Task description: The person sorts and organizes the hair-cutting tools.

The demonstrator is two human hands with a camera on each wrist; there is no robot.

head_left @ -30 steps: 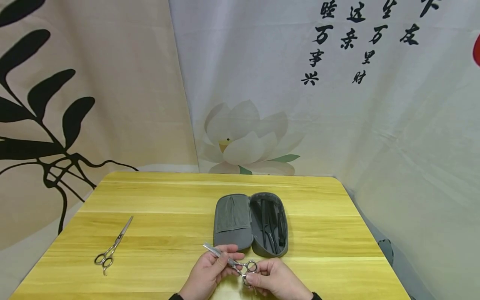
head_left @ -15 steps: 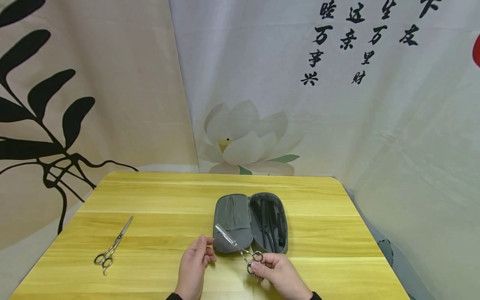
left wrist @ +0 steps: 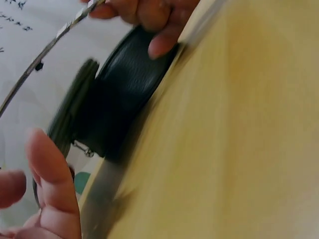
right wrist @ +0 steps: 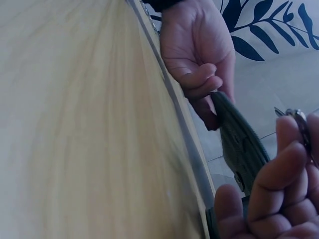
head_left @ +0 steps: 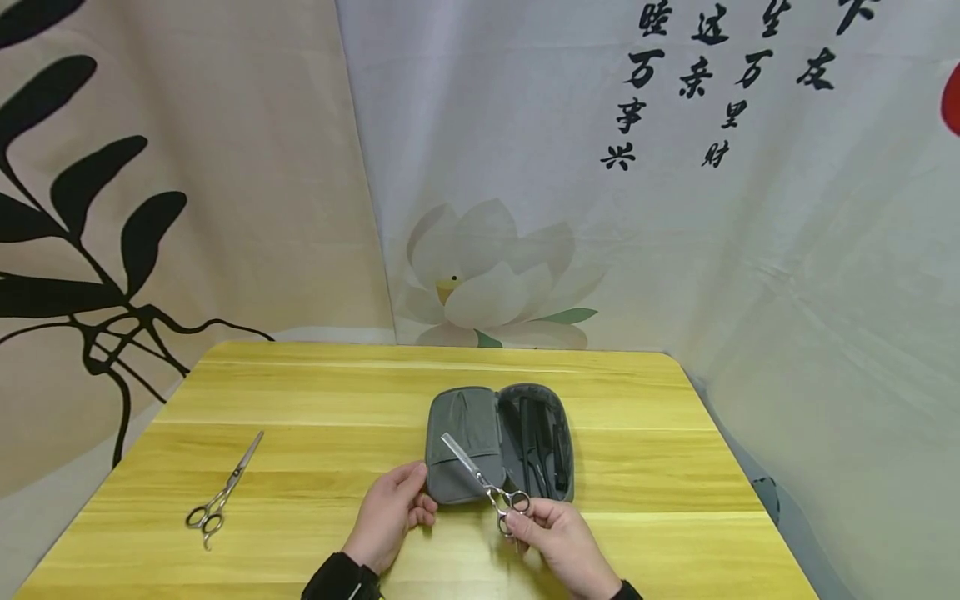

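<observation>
– Left hand (head_left: 390, 512) has moved onto the open grey case (head_left: 452, 485), hasn't it?
– Yes, thumb and fingers pinch the lid's left edge.
– And the silver scissors (head_left: 474, 472)?
– Shifted slightly too. Right hand (head_left: 558, 537) grips them by the rings, fingers curled; raised blades cross the lid in the head view.
– Elsewhere?
– 1 more scissor pair (head_left: 235, 477) lies well left on the worktop (head_left: 322, 454); dark tools (head_left: 534, 442) sit in the case.

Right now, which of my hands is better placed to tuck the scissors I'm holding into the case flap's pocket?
Your right, I'd say: the right hand grips the scissors by the handles, and in the head view they point across the pocketed flap. The left hand is busy holding that flap's edge.
</observation>
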